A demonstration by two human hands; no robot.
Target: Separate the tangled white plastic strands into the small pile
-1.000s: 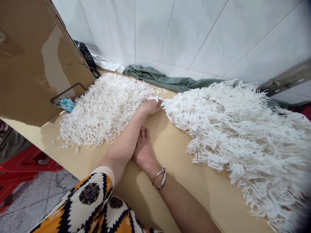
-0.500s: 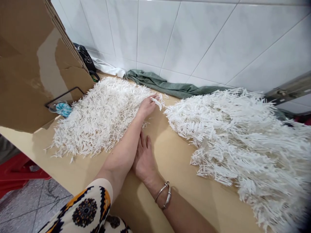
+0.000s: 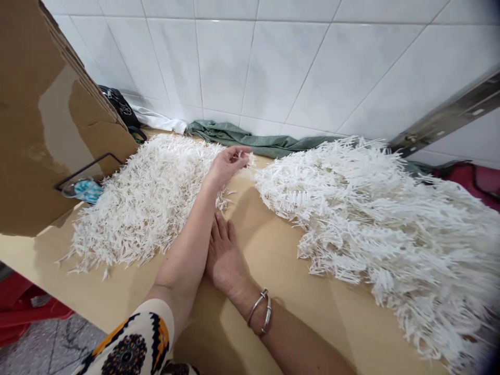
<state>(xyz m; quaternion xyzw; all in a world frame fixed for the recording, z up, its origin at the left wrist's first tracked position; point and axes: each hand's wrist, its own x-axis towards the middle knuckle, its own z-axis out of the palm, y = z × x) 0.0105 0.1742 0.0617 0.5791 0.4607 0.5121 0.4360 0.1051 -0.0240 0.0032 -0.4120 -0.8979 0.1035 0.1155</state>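
Head view: two masses of white material lie on one table (image 3: 273,250). One is a pile of short white pieces (image 3: 136,208), left of the frame's centre; the other is a heap of longer white strands (image 3: 363,219), spread across the right half. Individual pieces are too many to count.

Hands in view: two. The left hand (image 3: 228,162), at upper centre beside the pile's right edge, is partly closed, fingers curled and thumb brought towards them, pinching a small white tuft (image 3: 250,159). The right hand (image 3: 226,263), at lower centre, rests palm down on the table beside the left forearm, fingers extended and close together; it grips nothing visible.

Also recorded: one cardboard box (image 3: 23,114) at the left edge, one green cloth (image 3: 250,139) and one white cloth (image 3: 160,122) along the tiled wall (image 3: 273,73), and one black bag (image 3: 121,107), upper left.
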